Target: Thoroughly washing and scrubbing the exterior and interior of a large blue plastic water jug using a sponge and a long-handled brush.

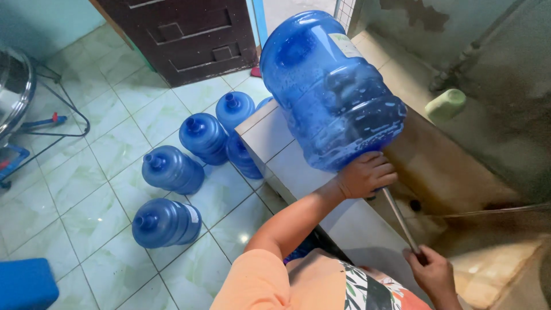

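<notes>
Left hand (365, 175) cups the neck of the big blue jug (330, 86), tipped on the tiled ledge (275, 143) over the basin (453, 183), steadying it while right hand (434, 271) grips a thin rod (400, 220) entering its mouth.

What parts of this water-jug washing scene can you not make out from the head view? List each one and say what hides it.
- Neck and mouth of the big blue jug: covered by the left hand.
- Far end of the thin rod: hidden behind that hand; its near end sits inside the right hand.
- Blue jug behind the tiled ledge: mostly blocked by the ledge.
- Blue box: cut by the frame's bottom-left edge.
</notes>
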